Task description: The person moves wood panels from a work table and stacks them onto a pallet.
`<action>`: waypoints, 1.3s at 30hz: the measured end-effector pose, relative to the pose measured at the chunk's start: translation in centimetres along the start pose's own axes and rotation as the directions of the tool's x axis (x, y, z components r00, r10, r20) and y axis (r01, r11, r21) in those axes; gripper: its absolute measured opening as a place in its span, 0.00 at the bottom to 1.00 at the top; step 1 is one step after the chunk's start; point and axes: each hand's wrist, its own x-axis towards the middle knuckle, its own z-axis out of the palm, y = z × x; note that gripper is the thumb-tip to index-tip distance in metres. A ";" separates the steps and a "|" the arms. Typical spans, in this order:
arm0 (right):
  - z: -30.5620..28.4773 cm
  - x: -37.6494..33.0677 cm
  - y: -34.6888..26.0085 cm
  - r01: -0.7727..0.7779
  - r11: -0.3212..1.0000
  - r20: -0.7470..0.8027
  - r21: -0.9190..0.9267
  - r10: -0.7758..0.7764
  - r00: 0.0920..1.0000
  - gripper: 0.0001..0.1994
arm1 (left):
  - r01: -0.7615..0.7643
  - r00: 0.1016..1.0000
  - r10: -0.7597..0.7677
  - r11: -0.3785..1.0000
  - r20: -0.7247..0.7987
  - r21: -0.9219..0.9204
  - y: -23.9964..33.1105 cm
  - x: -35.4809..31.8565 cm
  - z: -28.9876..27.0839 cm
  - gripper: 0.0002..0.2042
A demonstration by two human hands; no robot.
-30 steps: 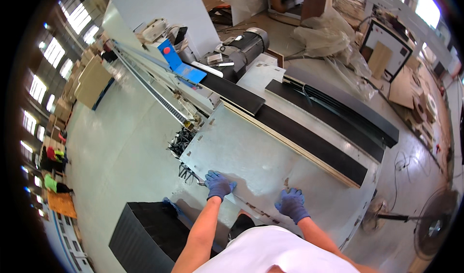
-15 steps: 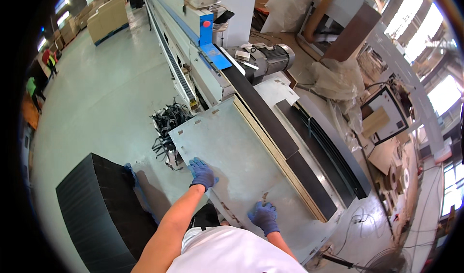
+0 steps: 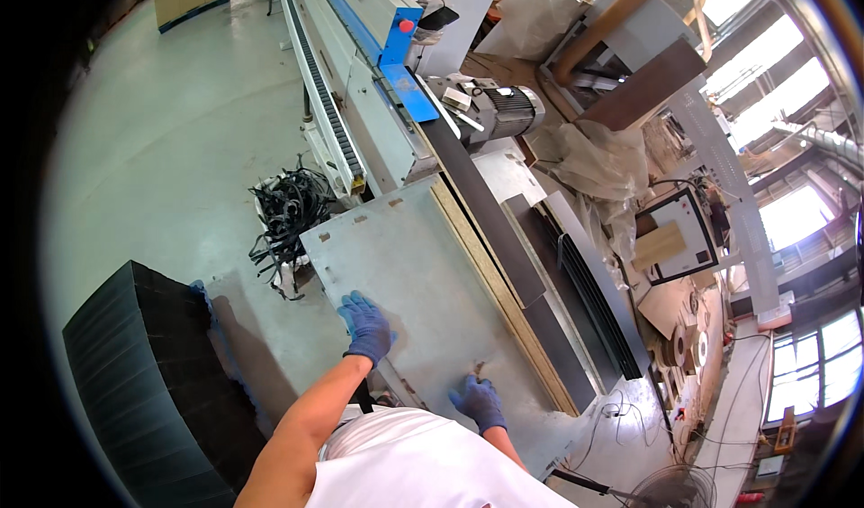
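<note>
Left hand (image 3: 366,326), gloved: palm down near edge of pale table (image 3: 423,265), fingers spread wide, nothing held. Right hand (image 3: 480,402): same table, fingers parted, nothing held. Both probably resting for support. Dark-topped board (image 3: 560,350) lies along table's far side, lined up with long machine (image 3: 382,112), presumably for straightness. Table: brown-scuffed. Workshop: tangled black straps (image 3: 292,211) on smooth floor (image 3: 162,175); black stack (image 3: 117,391) at left.

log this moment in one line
left hand: gloved, at edge of grey table | right hand: gloved, on table | held: nothing visible | beyond: dark boards
</note>
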 end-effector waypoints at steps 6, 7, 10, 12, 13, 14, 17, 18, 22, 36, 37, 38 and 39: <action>0.3 0.2 -0.6 -0.062 0.995 -0.046 0.080 0.065 0.997 0.38 | -0.102 0.989 0.123 0.970 0.084 -0.222 -2.9 1.6 -2.2 0.34; 0.7 0.0 -0.5 -0.061 0.991 -0.095 0.116 0.072 0.993 0.37 | -0.124 0.975 0.171 0.948 0.140 -0.293 -3.7 2.4 -2.9 0.32; 2.1 -0.4 0.2 -0.137 0.957 -0.132 0.256 0.175 0.976 0.34 | -0.046 0.974 0.168 0.805 0.152 -0.591 -6.0 4.4 -3.3 0.25; 2.9 -1.1 1.1 -0.215 0.905 -0.106 0.366 0.270 0.957 0.33 | -0.215 0.957 0.072 0.826 -0.280 -0.521 -7.6 6.0 -0.7 0.24; 3.3 -1.7 1.6 -0.254 0.869 -0.086 0.424 0.318 0.944 0.34 | -0.279 0.876 0.025 0.841 -0.482 -0.463 -7.9 6.9 0.6 0.24; 2.7 -2.1 1.4 -0.296 0.825 -0.057 0.481 0.367 0.929 0.34 | -0.247 0.894 0.014 0.850 -0.449 -0.466 -8.7 7.2 -0.3 0.25; -3.5 -5.7 -1.1 -0.491 0.710 0.235 0.505 0.435 0.870 0.38 | -0.200 0.782 -0.119 0.882 -0.611 -0.427 -9.0 9.8 0.9 0.27; -3.7 -6.3 -1.8 -0.512 0.743 0.204 0.430 0.473 0.857 0.40 | -0.179 0.847 -0.140 0.833 -0.513 -0.523 -9.3 9.9 0.3 0.29; 0.6 -6.7 -0.5 -0.348 0.936 0.052 0.058 0.345 0.937 0.44 | -0.090 0.777 -0.236 0.876 -0.583 -0.474 -7.5 10.9 1.9 0.28; 10.2 -1.8 2.9 -0.690 0.722 0.056 -0.050 0.692 0.719 0.39 | -0.027 0.826 -0.220 0.904 -0.519 -0.426 -7.7 10.7 1.1 0.28; 9.5 -1.8 2.6 -0.680 0.730 0.048 -0.072 0.683 0.729 0.38 | -0.013 0.835 -0.224 0.905 -0.503 -0.425 -7.7 10.6 1.0 0.28; 8.8 -1.9 2.3 -0.666 0.739 0.040 -0.097 0.672 0.740 0.37 | -0.005 0.845 -0.222 0.906 -0.487 -0.423 -7.8 10.5 0.8 0.28; 8.7 -2.2 2.4 -0.665 0.741 0.033 -0.091 0.670 0.742 0.37 | -0.019 0.841 -0.211 0.909 -0.499 -0.416 -7.4 10.5 0.6 0.28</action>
